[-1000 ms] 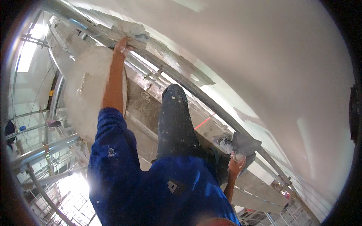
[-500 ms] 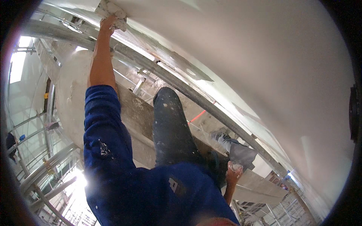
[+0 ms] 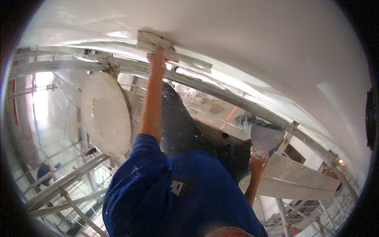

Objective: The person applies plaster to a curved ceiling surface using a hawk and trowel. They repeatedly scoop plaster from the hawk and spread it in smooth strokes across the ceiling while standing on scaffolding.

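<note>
My left arm reaches up, and my left hand (image 3: pixel 158 59) is closed around a plaster-smeared trowel (image 3: pixel 152 40), a pale rectangular tool lying against the smooth whitish wall surface (image 3: pixel 252 43). Fine detail of the fingers is blurred. Lower on the right, my right hand (image 3: pixel 258 157) grips a broad putty knife (image 3: pixel 267 137) by its handle end. The grey blade of this knife flares away from the hand and stands apart from the wall. White residue coats the right fingers.
A metal scaffold tube (image 3: pixel 221 93) runs along the wall between it and my legs. Planks (image 3: pixel 300 177) lie at lower right. A pale round board (image 3: pixel 104 114) stands at left, with more scaffold tubes (image 3: pixel 71 177) below it. A red line (image 3: pixel 229 116) shows further down.
My left hand has moved rightward and lower in the picture with the trowel along the wall. The whole view has shifted and turned; the right hand still holds the putty knife.
</note>
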Demonstrator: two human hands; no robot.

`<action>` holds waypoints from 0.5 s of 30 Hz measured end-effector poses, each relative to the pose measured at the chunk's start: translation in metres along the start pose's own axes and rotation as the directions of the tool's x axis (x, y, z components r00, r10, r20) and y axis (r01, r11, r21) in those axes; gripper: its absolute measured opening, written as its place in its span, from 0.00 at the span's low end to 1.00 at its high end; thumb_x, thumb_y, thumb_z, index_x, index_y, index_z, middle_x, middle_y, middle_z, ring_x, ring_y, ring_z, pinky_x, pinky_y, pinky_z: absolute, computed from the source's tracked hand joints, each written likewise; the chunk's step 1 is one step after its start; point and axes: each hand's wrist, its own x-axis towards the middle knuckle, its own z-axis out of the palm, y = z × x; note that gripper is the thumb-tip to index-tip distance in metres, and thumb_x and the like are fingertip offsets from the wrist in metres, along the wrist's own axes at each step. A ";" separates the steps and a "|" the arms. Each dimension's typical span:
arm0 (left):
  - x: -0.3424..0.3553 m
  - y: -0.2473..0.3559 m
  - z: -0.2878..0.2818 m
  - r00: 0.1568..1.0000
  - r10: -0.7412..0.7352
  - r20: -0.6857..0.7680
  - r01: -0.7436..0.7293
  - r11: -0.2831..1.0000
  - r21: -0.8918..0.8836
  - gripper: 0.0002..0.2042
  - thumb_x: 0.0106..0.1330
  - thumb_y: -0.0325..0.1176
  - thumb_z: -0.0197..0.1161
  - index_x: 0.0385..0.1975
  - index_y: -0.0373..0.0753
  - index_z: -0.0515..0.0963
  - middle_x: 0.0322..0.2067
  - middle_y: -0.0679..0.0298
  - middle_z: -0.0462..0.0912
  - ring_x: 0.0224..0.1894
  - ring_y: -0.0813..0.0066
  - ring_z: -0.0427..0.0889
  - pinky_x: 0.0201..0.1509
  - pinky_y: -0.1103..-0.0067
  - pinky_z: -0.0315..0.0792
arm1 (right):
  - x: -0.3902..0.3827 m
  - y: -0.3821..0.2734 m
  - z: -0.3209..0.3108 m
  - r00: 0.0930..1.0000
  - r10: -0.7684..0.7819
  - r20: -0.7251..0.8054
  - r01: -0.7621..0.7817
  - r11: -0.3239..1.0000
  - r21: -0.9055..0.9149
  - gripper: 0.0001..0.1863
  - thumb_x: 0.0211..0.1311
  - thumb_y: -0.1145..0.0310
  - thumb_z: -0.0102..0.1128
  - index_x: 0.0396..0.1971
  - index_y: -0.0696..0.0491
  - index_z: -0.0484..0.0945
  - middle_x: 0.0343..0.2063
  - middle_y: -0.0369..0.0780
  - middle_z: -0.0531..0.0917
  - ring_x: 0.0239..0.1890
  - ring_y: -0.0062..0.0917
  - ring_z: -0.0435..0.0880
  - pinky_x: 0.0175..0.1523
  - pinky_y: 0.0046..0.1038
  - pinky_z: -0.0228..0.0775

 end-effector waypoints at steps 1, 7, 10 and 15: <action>-0.034 0.008 0.028 0.995 -0.099 -0.028 0.100 0.995 0.027 0.16 0.49 0.35 0.58 0.38 0.39 0.67 0.32 0.61 0.71 0.29 0.68 0.73 0.27 0.73 0.71 | -0.007 0.006 0.006 1.000 0.014 0.016 -0.014 1.000 0.003 0.16 0.56 0.60 0.41 0.46 0.31 0.67 0.46 0.54 0.63 0.50 0.42 0.62 0.49 0.35 0.62; -0.216 0.021 0.206 0.996 -0.064 0.056 0.072 0.986 -0.151 0.17 0.51 0.24 0.54 0.42 0.36 0.63 0.33 0.61 0.70 0.32 0.69 0.71 0.30 0.75 0.71 | -0.056 0.028 0.032 0.916 0.282 0.284 -0.339 0.924 0.175 0.20 0.53 0.57 0.47 0.49 0.28 0.62 0.48 0.55 0.61 0.52 0.46 0.60 0.51 0.41 0.58; -0.281 -0.003 0.271 0.997 0.037 0.064 -0.023 0.979 -0.204 0.21 0.54 0.24 0.52 0.48 0.32 0.55 0.38 0.57 0.65 0.39 0.68 0.67 0.41 0.75 0.68 | -0.056 0.050 0.038 0.612 0.630 0.478 -0.788 0.440 0.430 0.24 0.50 0.59 0.50 0.50 0.27 0.60 0.50 0.55 0.58 0.52 0.48 0.60 0.52 0.45 0.56; -0.375 -0.019 0.367 0.997 0.016 0.071 -0.039 0.940 0.340 0.30 0.55 0.29 0.49 0.54 0.26 0.41 0.52 0.39 0.46 0.55 0.49 0.54 0.57 0.66 0.52 | -0.128 0.060 0.105 0.820 0.525 0.229 -0.569 0.794 0.216 0.27 0.50 0.63 0.50 0.52 0.27 0.57 0.51 0.52 0.59 0.53 0.46 0.60 0.54 0.42 0.53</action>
